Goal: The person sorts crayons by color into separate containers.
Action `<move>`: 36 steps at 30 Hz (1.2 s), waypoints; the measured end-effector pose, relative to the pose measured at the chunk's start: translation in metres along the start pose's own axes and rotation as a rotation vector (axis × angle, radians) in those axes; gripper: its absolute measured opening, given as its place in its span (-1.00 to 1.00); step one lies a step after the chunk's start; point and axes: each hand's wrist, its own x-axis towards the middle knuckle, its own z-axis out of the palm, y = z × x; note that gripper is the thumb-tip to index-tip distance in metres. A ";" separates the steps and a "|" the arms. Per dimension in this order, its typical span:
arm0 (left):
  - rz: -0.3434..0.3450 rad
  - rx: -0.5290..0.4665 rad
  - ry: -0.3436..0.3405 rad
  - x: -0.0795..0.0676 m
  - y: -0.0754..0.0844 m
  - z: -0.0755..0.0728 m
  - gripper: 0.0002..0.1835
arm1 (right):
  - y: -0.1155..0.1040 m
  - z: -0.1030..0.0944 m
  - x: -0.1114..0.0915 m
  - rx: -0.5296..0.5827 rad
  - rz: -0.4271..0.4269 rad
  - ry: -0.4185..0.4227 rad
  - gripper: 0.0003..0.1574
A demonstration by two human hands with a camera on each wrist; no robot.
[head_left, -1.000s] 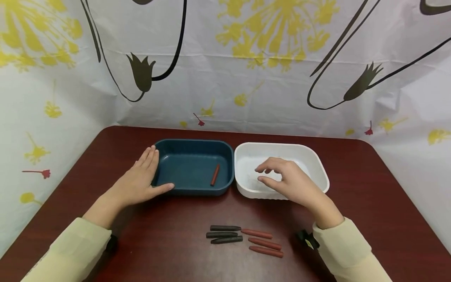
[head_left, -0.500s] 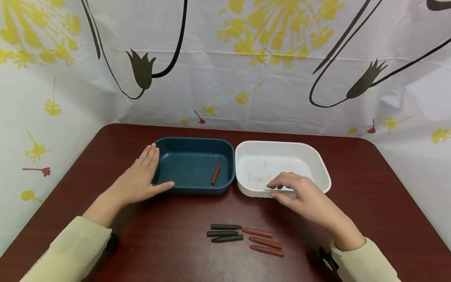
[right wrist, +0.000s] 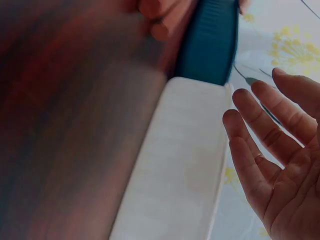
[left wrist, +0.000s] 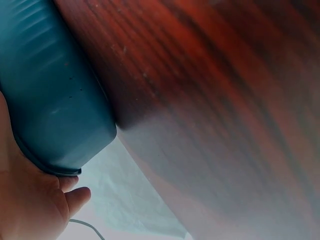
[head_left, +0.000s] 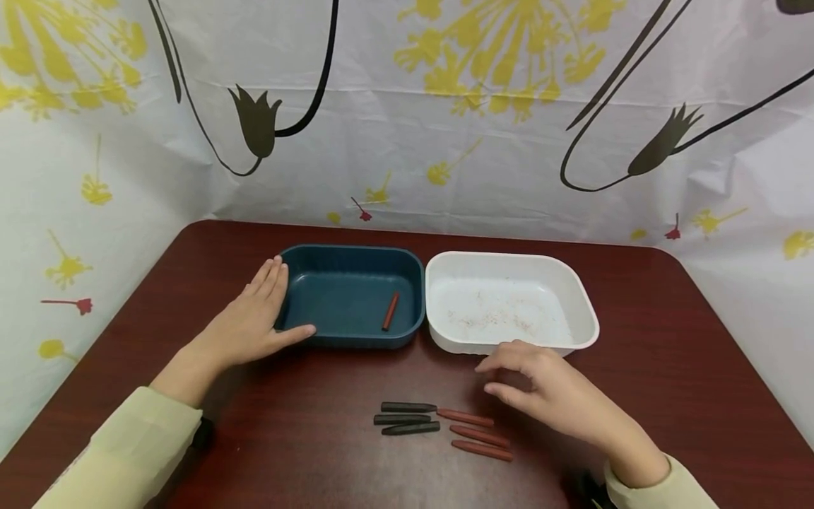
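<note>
My left hand (head_left: pixel 248 322) rests with straight fingers on the left end of the teal tray (head_left: pixel 350 339), its thumb along the front rim. Inside that tray, toward the right, lies one red crayon (head_left: pixel 391 311). My right hand (head_left: pixel 553 392) hovers near the front rim of the white tray (head_left: pixel 575 283), fingers loosely bent and apart, holding nothing. In the right wrist view its palm (right wrist: pixel 295 195) shows bare. To the left of and below this hand, three black crayons (head_left: pixel 407 408) and three red crayons (head_left: pixel 480 435) lie on the table.
The two trays stand side by side, touching or nearly so, toward the back of the dark red table (head_left: pixel 305 438). Brownish specks (head_left: pixel 492 318) dot the white tray's floor. A patterned white cloth (head_left: pixel 356 141) hangs behind the table and at its sides.
My right hand has drawn back from over the white tray toward me and slightly right, uncovering the tray's floor. My left hand and the crayons stay put; the head view has shifted slightly.
</note>
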 end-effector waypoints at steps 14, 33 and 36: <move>-0.003 -0.007 -0.008 0.000 -0.001 -0.001 0.23 | 0.004 0.017 0.012 0.083 0.098 -0.297 -0.87; -0.012 -0.010 -0.011 0.000 0.000 -0.002 0.23 | 0.008 0.025 0.022 0.174 0.151 -0.474 -0.93; -0.010 -0.015 -0.008 0.000 0.000 -0.002 0.23 | 0.007 0.025 0.023 0.142 0.149 -0.474 -0.90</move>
